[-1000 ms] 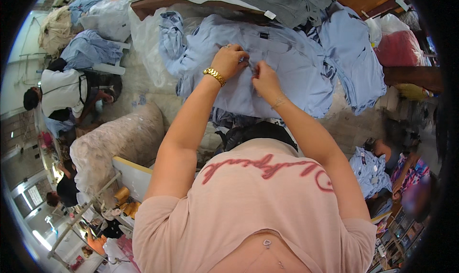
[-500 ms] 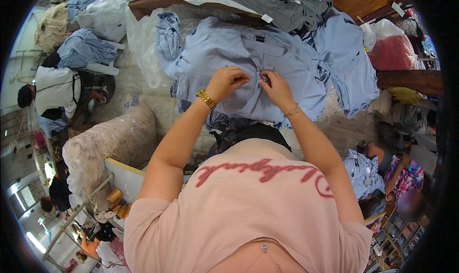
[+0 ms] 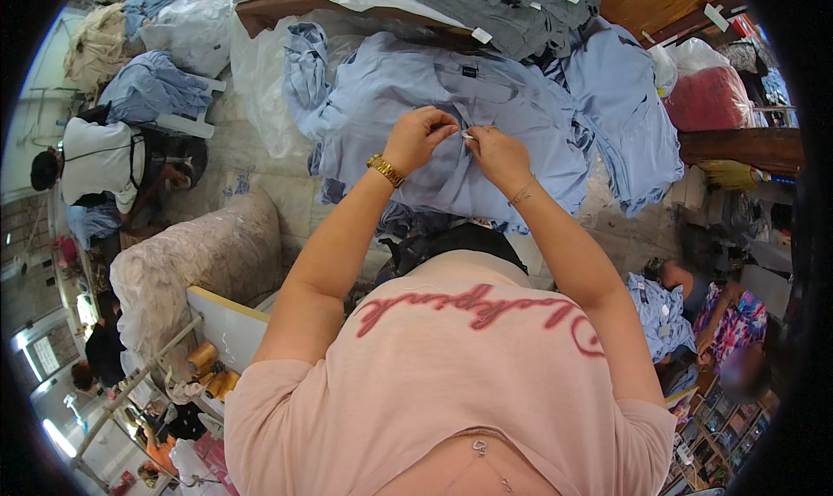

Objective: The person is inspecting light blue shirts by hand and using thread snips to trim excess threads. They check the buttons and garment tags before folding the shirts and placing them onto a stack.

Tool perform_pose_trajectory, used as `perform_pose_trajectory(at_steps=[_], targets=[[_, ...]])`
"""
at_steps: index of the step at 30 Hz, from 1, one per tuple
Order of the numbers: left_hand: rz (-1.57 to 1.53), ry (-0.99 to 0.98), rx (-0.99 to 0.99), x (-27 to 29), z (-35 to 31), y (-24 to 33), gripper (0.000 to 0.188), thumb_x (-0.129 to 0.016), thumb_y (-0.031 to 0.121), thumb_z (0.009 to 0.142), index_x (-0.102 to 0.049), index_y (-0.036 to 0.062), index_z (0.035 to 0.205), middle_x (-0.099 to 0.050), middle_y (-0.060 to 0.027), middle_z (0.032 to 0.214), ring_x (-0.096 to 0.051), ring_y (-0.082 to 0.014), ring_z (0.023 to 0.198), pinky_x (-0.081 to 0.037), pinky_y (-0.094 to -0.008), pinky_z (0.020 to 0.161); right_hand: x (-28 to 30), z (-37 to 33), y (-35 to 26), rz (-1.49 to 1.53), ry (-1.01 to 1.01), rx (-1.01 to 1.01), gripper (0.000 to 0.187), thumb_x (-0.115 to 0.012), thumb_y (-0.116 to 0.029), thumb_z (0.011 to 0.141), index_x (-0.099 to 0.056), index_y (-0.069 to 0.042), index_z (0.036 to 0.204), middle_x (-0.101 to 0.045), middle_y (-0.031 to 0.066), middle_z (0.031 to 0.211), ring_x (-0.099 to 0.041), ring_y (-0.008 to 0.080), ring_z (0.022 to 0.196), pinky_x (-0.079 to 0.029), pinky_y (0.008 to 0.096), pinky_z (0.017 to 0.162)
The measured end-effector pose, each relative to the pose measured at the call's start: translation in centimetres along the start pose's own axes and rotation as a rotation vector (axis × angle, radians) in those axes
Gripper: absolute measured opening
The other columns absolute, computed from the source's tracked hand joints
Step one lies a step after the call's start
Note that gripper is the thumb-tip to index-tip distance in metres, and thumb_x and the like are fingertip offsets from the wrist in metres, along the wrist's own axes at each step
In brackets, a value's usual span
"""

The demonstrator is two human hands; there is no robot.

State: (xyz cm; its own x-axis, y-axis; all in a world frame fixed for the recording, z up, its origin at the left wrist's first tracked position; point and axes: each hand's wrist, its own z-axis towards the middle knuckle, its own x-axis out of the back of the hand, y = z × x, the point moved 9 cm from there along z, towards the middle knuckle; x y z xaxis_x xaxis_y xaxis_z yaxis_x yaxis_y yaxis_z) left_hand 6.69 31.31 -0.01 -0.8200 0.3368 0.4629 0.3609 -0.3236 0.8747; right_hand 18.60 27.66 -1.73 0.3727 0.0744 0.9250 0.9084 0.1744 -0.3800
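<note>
A light blue shirt [image 3: 382, 79] lies spread out in front of me, with a dark label at its collar and its front placket running down the middle. Over that placket my left hand [image 3: 423, 140] is closed in a pinch; whatever its fingertips hold is too small to make out. Just to the right, my right hand [image 3: 501, 159] is pinched too, with a tiny white bit showing at its fingertips. The two sets of fingertips almost meet above the cloth.
Grey folded garments [image 3: 512, 14] are piled beyond the shirt. More blue garments [image 3: 625, 105] hang at the right, near a red-filled plastic bag [image 3: 707, 97]. A bulky wrapped sack [image 3: 204, 244] stands at left. People sit at far left and lower right.
My hands have drawn closer together over the placket, the left one shifting slightly up and to the right. A tiny white bit now shows at my right fingertips. The shirt lies as before.
</note>
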Motion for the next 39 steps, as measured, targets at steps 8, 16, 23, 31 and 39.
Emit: perform_pose_trajectory(at_steps=[8,16,23,31,39], targets=[[-0.044,0.673,0.281,15.7,-8.6,-7.3,0.018,-0.059,0.016,0.083,-0.064,0.002,0.092,-0.063,-0.0066,0.079,-0.057,-0.0125,0.072,-0.045,-0.0248,0.067,1.1,-0.8,2.2,0.473,0.201,-0.127,0.022,-0.057,-0.023,0.081,-0.058,-0.009,0.098,-0.059,0.0102,0.076,-0.057,0.0257,0.066,-0.046,0.0349,0.059],[0.372,0.555,0.17,14.3,-8.1,1.0,0.034,-0.06,0.0,0.073,-0.056,0.0038,0.107,-0.057,-0.0096,0.101,-0.056,-0.0199,0.089,-0.044,-0.028,0.077,-7.5,-7.5,8.9,1.274,-0.121,-0.652,0.018,-0.052,-0.016,0.084,-0.061,-0.007,0.096,-0.059,-0.0002,0.079,-0.046,0.0076,0.055,-0.039,0.0221,0.051],[0.48,0.152,-0.047,-6.3,2.5,1.8,0.022,-0.065,0.015,0.069,-0.06,0.0037,0.088,-0.059,-0.0119,0.077,-0.059,-0.0261,0.07,-0.047,-0.0341,0.065,-7.4,-7.6,5.3,1.226,-0.371,-0.407,0.018,-0.052,-0.011,0.08,-0.063,-0.005,0.093,-0.063,0.001,0.082,-0.047,0.0062,0.055,-0.04,0.0216,0.051],[0.164,-0.007,0.342,-5.5,4.8,-4.4,0.016,-0.057,0.007,0.069,-0.054,0.0031,0.084,-0.062,-0.0105,0.078,-0.061,-0.0205,0.07,-0.048,-0.0313,0.063,0.5,-1.2,9.1,0.523,0.285,-0.198,0.019,-0.051,-0.014,0.08,-0.062,-0.005,0.092,-0.059,0.0132,0.093,-0.056,0.03,0.089,-0.045,0.038,0.073],[0.176,-0.109,0.349,-5.4,3.9,-3.8,0.017,-0.048,-0.002,0.072,-0.062,0.0015,0.082,-0.059,-0.0052,0.074,-0.057,-0.0135,0.069,-0.046,-0.0278,0.067,-0.4,1.6,8.4,0.44,0.144,-0.133,0.018,-0.056,-0.019,0.078,-0.061,-0.006,0.088,-0.058,0.0098,0.088,-0.057,0.0288,0.082,-0.045,0.0376,0.068]])
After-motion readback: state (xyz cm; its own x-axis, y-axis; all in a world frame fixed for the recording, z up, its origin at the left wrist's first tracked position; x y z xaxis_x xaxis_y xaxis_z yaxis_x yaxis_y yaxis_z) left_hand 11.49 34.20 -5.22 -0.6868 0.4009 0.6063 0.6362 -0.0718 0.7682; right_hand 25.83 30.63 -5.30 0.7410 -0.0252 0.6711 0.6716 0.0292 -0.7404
